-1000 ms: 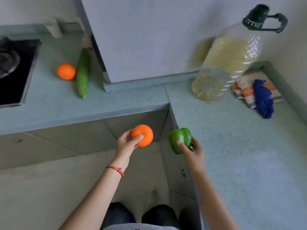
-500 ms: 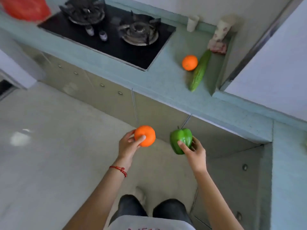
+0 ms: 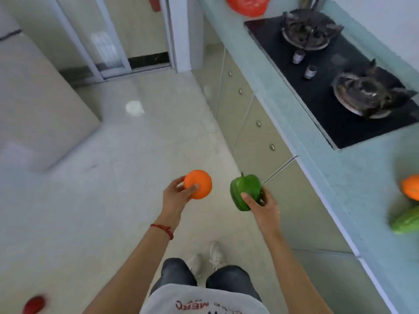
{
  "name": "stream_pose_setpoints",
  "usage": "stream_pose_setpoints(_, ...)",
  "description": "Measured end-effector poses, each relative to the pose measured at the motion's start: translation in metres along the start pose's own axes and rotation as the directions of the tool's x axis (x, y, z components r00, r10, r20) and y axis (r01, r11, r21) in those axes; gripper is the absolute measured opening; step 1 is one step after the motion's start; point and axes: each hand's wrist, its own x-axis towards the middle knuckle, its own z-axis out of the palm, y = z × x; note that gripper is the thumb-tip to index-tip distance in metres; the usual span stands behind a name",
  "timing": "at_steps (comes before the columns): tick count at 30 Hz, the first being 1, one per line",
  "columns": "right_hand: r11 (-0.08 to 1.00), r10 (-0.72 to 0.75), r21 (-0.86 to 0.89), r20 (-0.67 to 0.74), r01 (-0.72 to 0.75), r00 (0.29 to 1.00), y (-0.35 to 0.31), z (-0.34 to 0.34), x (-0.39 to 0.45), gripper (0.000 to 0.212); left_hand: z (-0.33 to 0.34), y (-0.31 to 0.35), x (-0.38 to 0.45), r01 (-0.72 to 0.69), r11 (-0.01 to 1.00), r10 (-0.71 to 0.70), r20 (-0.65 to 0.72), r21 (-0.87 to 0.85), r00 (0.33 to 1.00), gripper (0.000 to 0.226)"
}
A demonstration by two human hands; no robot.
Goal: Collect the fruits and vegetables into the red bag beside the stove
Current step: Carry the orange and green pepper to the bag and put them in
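L hand (image 3: pixel 175 198) holds an orange (image 3: pixel 198 184) up over the floor, thumb on its front, fingers curled behind it. R hand (image 3: pixel 260 203) grips a green pepper (image 3: pixel 245 191), thumb pressed on the front, other fingers wrapped round the back; stalk points up. Both are in the air just beside the cupboards, near each other but not touching.

Red bag (image 3: pixel 248 4) sits at the far end of the worktop (image 3: pixel 340 177), just past the stove (image 3: pixel 335 73), well apart from the hands. At the worktop's right edge: 2nd orange (image 3: pixel 410 190) w/ a green veg (image 3: pixel 405 220) just below it, both partly cut off.

Red string band (image 3: pixel 162 228) on L wrist. Red letters on the shirt (image 3: pixel 199 302) are upside down, can't read well. Small red thing (image 3: pixel 34 305) on the floor, bottom-left, blurry.
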Motion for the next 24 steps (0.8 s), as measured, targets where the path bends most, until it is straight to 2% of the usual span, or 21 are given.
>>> stream_pose_setpoints(4,0.998,-0.041,-0.045,0.174,0.050,0.984,-0.012,0.020,0.033,0.052,-0.011,0.005,0.008,-0.001,0.998,-0.007,-0.134,-0.063,0.991,0.049)
stream_pose_setpoints(9,0.992,-0.063,-0.087,0.274,0.090,0.960,-0.027,0.040,0.069,0.057,-0.013,0.011,0.021,-0.018,0.997,0.000,-0.237,-0.077,0.972,0.051)
stream_pose_setpoints(14,0.988,-0.054,-0.120,0.327,0.098,0.943,-0.043,0.066,0.103,0.060,-0.012,0.028,0.047,-0.033,0.995,0.007,-0.273,-0.090,0.962,0.052)
stream_pose_setpoints(20,0.989,-0.044,-0.120,0.346,0.091,0.937,-0.074,0.116,0.161,0.063,-0.016,0.075,0.118,-0.046,0.997,0.025,-0.273,-0.070,0.962,0.053)
stream_pose_setpoints(24,0.992,-0.032,-0.105,0.315,0.068,0.949,-0.105,0.162,0.207,0.053,-0.027,0.119,0.178,-0.059,0.996,0.042,-0.250,-0.063,0.967,0.051)
